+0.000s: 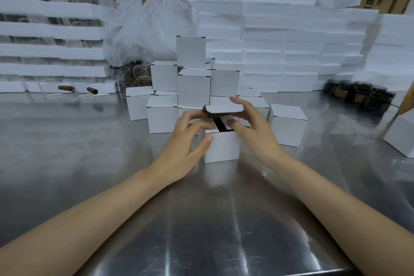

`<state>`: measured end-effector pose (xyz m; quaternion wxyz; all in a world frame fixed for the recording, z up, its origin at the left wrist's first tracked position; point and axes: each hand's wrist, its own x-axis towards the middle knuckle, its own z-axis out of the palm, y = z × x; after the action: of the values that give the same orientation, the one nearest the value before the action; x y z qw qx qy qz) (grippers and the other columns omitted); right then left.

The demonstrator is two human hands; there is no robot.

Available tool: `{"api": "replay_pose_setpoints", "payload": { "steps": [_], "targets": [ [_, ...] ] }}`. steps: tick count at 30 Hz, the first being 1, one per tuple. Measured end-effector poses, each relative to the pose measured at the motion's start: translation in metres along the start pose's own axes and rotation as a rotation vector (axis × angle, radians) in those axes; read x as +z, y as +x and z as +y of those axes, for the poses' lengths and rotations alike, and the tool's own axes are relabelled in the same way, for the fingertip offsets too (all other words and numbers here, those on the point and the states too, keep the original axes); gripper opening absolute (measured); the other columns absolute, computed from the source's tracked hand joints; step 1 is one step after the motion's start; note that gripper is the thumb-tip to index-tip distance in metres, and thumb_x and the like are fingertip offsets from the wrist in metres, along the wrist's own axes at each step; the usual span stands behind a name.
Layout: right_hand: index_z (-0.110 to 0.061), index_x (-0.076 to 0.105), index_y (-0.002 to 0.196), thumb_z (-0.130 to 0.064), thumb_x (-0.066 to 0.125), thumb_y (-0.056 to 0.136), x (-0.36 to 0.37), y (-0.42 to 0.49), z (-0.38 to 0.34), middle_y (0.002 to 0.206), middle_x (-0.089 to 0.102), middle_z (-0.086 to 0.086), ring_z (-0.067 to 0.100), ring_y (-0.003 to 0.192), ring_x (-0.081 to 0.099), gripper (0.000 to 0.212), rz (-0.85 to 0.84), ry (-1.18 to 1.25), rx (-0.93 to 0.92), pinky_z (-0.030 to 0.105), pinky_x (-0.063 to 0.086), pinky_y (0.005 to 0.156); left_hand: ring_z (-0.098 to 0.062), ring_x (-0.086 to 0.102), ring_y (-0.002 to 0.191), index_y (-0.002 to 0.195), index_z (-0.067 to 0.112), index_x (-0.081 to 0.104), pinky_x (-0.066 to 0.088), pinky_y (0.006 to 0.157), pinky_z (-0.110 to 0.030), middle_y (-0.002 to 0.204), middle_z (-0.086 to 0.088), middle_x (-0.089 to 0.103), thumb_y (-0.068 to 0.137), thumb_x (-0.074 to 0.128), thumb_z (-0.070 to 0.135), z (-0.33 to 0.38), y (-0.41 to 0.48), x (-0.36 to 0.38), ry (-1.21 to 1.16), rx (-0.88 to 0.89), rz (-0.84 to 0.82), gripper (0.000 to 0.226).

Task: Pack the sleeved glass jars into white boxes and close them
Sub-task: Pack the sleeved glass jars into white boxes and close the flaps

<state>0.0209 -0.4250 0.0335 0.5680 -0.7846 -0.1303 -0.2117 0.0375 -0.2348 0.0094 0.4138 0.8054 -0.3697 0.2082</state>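
A small white box (pixel 221 148) stands on the steel table at the centre, its top half open. Its two side flaps are folded in, with a dark gap between them. My left hand (pixel 188 139) holds the box's left side, thumb on the front face and fingers pressing the left flap. My right hand (pixel 251 123) holds the right side, thumb on the right flap and fingers on the raised lid flap (pixel 224 108). The jar inside is hidden. A cluster of dark sleeved glass jars (pixel 358 94) stands at the far right.
Several closed white boxes (pixel 192 87) are stacked just behind the open one, and one more (pixel 287 124) sits to its right. Foam slabs (pixel 280 51) and cardboard cartons line the back. Clear glasses (pixel 50 88) stand at the far left. Another white box (pixel 401 136) sits at the right edge.
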Motion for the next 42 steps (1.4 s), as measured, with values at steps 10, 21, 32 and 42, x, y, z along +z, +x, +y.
{"api": "replay_pose_setpoints", "payload": {
  "steps": [10,21,32,42],
  "targets": [
    [-0.020,0.062,0.115,-0.025,0.052,0.098,0.002,-0.006,0.003,0.115,0.063,-0.010,-0.007,0.103,0.059,0.020,-0.063,0.022,-0.059,0.008,0.042,0.088,0.002,0.045,0.117,0.117,0.022,0.057,0.030,0.097,-0.007,0.119,0.011,0.043,0.098,0.053,0.018,-0.005,0.000,-0.003,-0.081,-0.086,0.027,0.020],
    [-0.025,0.070,0.106,-0.012,0.065,0.091,0.000,-0.005,0.006,0.110,0.064,-0.018,0.003,0.110,0.058,0.021,-0.041,-0.043,-0.174,0.030,0.049,0.097,0.001,0.045,0.122,0.132,0.033,0.046,0.035,0.108,-0.020,0.128,0.011,0.044,0.095,0.054,0.032,-0.006,-0.001,-0.003,-0.115,-0.119,0.046,0.037],
    [-0.012,0.073,0.108,-0.009,0.059,0.094,-0.011,0.000,0.014,0.119,0.061,-0.002,0.002,0.115,0.054,0.021,-0.162,-0.292,-0.283,0.024,0.043,0.100,-0.001,0.040,0.127,0.123,0.022,0.055,0.032,0.101,-0.017,0.137,0.014,0.047,0.095,0.052,0.043,-0.010,0.001,-0.004,0.156,-0.073,0.013,0.036],
    [-0.006,0.063,0.118,-0.012,0.049,0.098,0.009,-0.008,0.021,0.126,0.059,0.003,0.019,0.128,0.046,0.025,-0.009,-0.618,-0.340,0.021,0.035,0.101,-0.019,0.041,0.136,0.139,0.010,0.049,0.035,0.109,-0.034,0.148,-0.003,0.044,0.099,0.051,0.021,-0.004,0.003,-0.005,0.483,0.030,-0.056,0.041]
  ]
}}
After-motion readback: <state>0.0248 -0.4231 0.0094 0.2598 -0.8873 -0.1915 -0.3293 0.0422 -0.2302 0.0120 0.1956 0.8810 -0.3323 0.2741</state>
